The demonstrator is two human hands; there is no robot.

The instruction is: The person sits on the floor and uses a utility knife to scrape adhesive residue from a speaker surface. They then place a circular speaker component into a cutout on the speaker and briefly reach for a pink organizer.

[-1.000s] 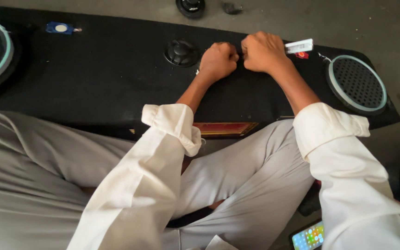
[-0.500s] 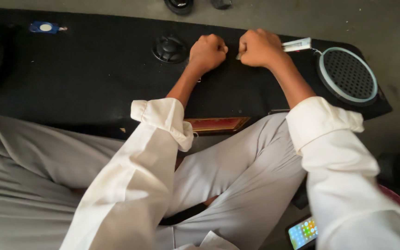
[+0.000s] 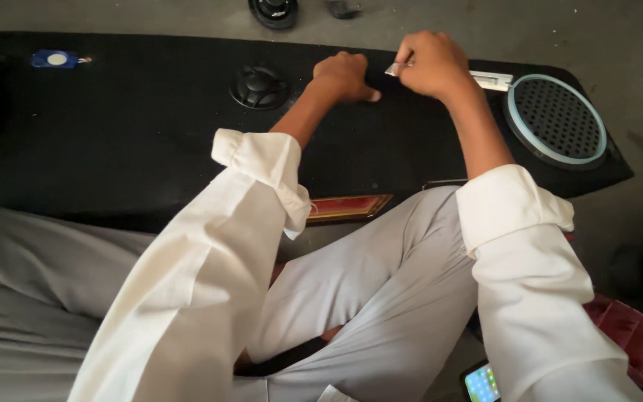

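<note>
A long black felt-covered board (image 3: 135, 141) lies on the floor in front of my lap. My left hand (image 3: 345, 75) is curled into a fist, its thumb pressed on the board's far edge. Just to its right, my right hand (image 3: 431, 64) is closed around a slim silver cutter-like tool (image 3: 491, 80). The tool's body sticks out to the right of the hand and a short metal tip shows on the left. Whether the tip touches the felt is hidden by my fingers.
A round grilled speaker (image 3: 556, 119) with a pale blue ring sits in the board's right end, and a small black tweeter (image 3: 260, 87) lies left of my hands. A blue tag (image 3: 57, 58) is far left. A red-and-gold strip (image 3: 347, 207), a phone (image 3: 481, 383) and a red object (image 3: 634, 342) lie near my legs.
My two fists were close together; now the right hand has drawn a little to the right and the tool's metal tip shows. The view has shifted slightly.
</note>
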